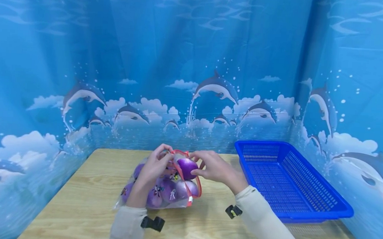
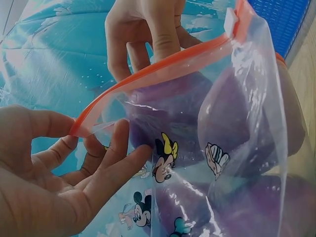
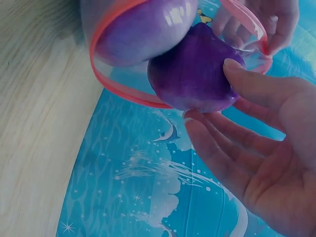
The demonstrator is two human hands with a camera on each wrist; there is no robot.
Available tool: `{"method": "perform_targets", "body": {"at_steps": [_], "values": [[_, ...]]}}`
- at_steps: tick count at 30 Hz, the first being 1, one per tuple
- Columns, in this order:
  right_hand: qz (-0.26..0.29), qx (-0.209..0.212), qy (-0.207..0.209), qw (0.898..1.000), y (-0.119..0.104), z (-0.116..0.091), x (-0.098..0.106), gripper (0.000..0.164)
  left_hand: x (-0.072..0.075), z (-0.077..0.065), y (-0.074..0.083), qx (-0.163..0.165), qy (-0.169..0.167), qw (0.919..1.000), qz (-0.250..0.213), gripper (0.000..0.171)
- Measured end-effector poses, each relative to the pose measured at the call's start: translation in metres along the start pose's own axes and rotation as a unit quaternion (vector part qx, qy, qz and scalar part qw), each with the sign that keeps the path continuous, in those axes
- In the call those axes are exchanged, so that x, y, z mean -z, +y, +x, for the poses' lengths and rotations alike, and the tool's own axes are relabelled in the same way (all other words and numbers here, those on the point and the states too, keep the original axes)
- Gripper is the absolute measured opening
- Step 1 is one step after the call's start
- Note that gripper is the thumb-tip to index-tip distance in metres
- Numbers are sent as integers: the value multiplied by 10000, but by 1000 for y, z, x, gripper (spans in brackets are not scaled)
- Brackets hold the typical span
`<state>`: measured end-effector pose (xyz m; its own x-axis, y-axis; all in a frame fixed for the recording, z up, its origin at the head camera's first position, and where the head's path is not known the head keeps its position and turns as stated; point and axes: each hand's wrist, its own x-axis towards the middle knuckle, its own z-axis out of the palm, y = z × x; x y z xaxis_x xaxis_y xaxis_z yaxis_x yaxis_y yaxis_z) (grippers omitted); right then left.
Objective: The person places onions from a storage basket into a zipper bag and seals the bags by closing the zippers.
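Note:
A clear zip bag (image 1: 176, 206) with a red-orange zip edge and cartoon prints lies on its side on the table, holding several purple onions (image 1: 155, 199). My left hand (image 1: 150, 170) pinches the zip edge at one side of the open mouth; in the left wrist view its thumb and finger meet on the orange strip (image 2: 158, 64). At the mouth, my right hand (image 1: 215, 167) grips a dark purple onion (image 3: 192, 74) between thumb and fingers. Beside it in the right wrist view, a paler onion (image 3: 148, 34) lies just inside the mouth.
A blue plastic basket (image 1: 307, 217) with perforated sides stands on the right of the wooden table (image 1: 84, 208). Behind the table and along its sides hangs a blue curtain (image 1: 182, 60) printed with dolphins.

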<state>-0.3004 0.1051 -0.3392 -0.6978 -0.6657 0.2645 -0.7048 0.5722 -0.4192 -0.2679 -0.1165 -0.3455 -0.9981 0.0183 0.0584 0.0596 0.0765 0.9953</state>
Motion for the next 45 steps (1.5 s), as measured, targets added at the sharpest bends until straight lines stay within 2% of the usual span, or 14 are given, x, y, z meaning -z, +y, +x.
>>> {"method": "perform_targets", "body": {"at_steps": [11,20,27,31,35,42,45], "values": [[-404,2,117,9991,-6,4,-12,42,2,0,0,-14,-53,9999,100,5],[-212,242,-156,9994,-4,1,-9,45,5,1,1,18,-49,9999,120,8],[-120,517,-175,9984,-6,6,-14,43,4,2,0,-1,-179,9998,47,10],[-159,503,-102,9986,-6,8,-19,42,4,2,-1,-134,-212,9997,68,9],[-122,441,2,9990,-7,9,-23,42,4,3,-2,-126,-243,9996,109,7],[19,800,642,9947,-6,11,-31,32,3,2,-1,-117,-260,9996,46,7],[53,912,642,9938,-5,11,-33,27,3,2,-1,-110,-273,9996,19,7]]}}
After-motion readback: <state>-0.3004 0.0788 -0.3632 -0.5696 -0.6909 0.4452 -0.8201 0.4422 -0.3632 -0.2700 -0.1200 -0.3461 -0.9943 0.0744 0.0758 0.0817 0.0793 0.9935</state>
